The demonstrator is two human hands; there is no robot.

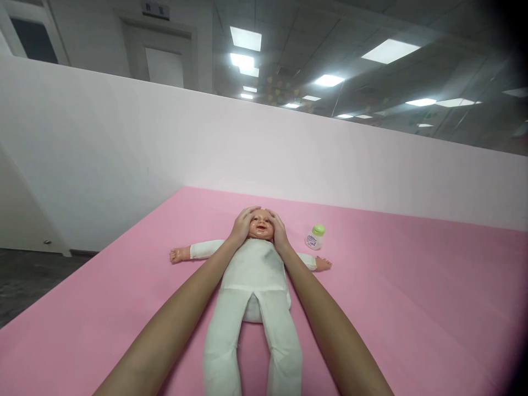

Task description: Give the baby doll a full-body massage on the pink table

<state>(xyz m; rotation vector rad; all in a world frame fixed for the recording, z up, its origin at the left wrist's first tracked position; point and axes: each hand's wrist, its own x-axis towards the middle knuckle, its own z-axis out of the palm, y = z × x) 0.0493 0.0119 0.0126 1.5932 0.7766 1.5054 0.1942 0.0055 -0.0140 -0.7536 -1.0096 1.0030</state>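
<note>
A baby doll (pixel 256 264) with a white cloth body lies on its back, its glossy face turned up and its arms stretched out to both sides. My left hand (pixel 242 225) rests along the left side of the doll's head, fingers extended flat towards the top of the forehead. On the opposite side, my right hand (pixel 278 228) lies against the head in the same way. The face shows between the two palms. To the right of my right hand stands a small clear bottle (pixel 315 237) with a green cap and a printed label.
Pink covering spreads over the table (pixel 391 286) beneath the doll. A low white partition (pixel 289 148) runs behind it, with another white panel (pixel 33 203) at the left. Beyond are a door (pixel 165 63) and ceiling lights. Dark floor (pixel 28 280) shows past the table's left edge.
</note>
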